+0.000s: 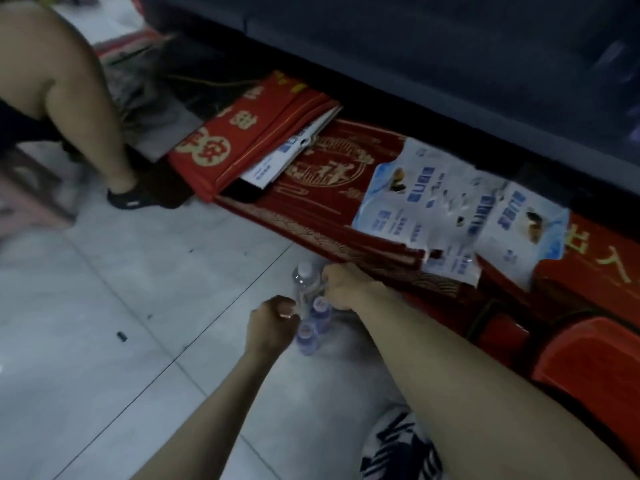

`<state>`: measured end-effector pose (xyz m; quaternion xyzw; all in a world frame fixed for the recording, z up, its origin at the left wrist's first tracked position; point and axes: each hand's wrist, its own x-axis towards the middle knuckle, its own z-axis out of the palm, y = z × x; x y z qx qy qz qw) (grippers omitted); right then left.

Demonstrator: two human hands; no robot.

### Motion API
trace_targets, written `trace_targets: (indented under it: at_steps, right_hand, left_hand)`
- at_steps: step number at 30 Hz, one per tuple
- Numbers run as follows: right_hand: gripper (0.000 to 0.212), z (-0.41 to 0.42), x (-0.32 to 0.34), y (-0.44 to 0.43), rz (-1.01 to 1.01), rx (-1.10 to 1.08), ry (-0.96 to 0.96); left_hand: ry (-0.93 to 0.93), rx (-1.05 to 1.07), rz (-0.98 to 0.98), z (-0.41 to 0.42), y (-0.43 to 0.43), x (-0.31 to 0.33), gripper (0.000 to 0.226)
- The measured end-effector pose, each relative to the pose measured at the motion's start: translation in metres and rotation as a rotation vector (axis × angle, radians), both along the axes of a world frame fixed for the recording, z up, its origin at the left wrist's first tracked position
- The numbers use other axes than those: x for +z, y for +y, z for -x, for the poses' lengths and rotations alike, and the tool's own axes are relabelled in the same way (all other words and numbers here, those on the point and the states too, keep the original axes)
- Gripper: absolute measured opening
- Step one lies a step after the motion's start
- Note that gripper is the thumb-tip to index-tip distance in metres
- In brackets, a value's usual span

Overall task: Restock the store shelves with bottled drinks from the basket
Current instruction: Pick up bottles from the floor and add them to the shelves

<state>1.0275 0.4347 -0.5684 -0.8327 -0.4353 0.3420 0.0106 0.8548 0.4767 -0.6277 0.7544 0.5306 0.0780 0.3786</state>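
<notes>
Bottles (310,318) (on floor (138,271)) between left hand (272,323), right hand (346,287).

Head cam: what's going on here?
A person reaches down with both arms to a few small bottles standing on the tiled floor, next to red mats stacked under a dark shelf. The right grip curls against the white-capped bottle. The left grip is curled beside the two purple-capped bottles. Blur hides whether either actually holds one. Another person's leg stands at upper left.
</notes>
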Motion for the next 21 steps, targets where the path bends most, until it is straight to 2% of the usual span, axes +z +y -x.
trace_targets:
  at_steps: [3, 7, 9, 11, 14, 21]
  right_hand:
    - [0.040, 0.018, -0.033, -0.009, -0.053, 0.083, -0.001]
    - [0.031, 0.026, -0.064, -0.019, -0.124, 0.055, 0.021]
    - [0.038, 0.024, -0.072, -0.018, -0.159, 0.057, 0.012]
    - [0.054, 0.023, -0.077, -0.014, -0.150, 0.105, -0.007]
    - [0.072, 0.026, -0.084, -0.011, -0.108, 0.137, -0.084]
    - [0.068, 0.027, -0.080, -0.021, -0.095, 0.155, -0.203]
  left_hand:
    - [-0.016, -0.066, -0.056, 0.005, -0.009, -0.014, 0.026]
    - [0.075, -0.067, -0.182, 0.000, -0.028, -0.026, 0.020]
    - [0.077, -0.038, -0.126, -0.002, -0.036, -0.036, 0.026]
    - [0.052, -0.031, -0.086, -0.003, -0.041, -0.046, 0.030]
    - [-0.005, -0.024, -0.107, -0.003, -0.046, -0.054, 0.024]
    - [0.016, -0.093, -0.088, -0.003, -0.041, -0.057, 0.022]
